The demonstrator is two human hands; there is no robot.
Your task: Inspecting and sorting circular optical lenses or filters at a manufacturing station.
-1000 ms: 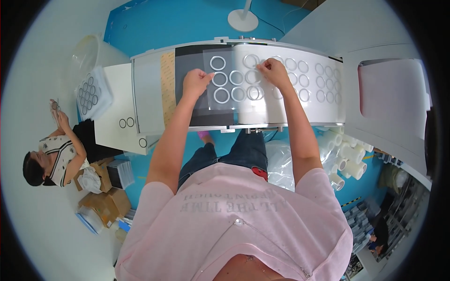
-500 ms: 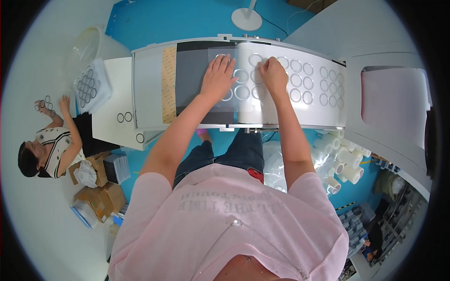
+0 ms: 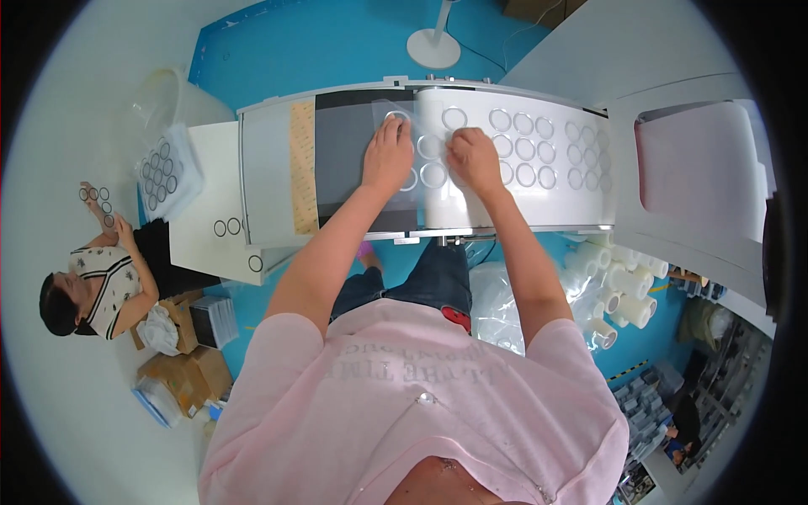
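Observation:
My left hand (image 3: 388, 160) lies with its fingers extended on a transparent sheet (image 3: 385, 109) over the dark grey section (image 3: 341, 151) of a long bench. Ring outlines show by its fingertips and below its palm. To its right, over the white belt-like surface (image 3: 471, 206), my right hand (image 3: 475, 162) has its fingers curled into a pinch. What they hold, if anything, is hidden. A pale ring (image 3: 454, 108) lies just beyond the right hand, and others sit between the two hands.
More pale rings (image 3: 524, 149) lie in rows on the right, leading toward a white machine housing (image 3: 699, 160). At left, a co-worker (image 3: 109, 278) handles dark rings beside a side table (image 3: 202, 185) and a clear tray (image 3: 172, 172). White rolls (image 3: 627, 290) stand below right.
My right hand has moved slightly nearer and leftward over the belt. The left fingertips have drawn back a little, and the transparent sheet's edge now looks tilted. The view has shifted slightly.

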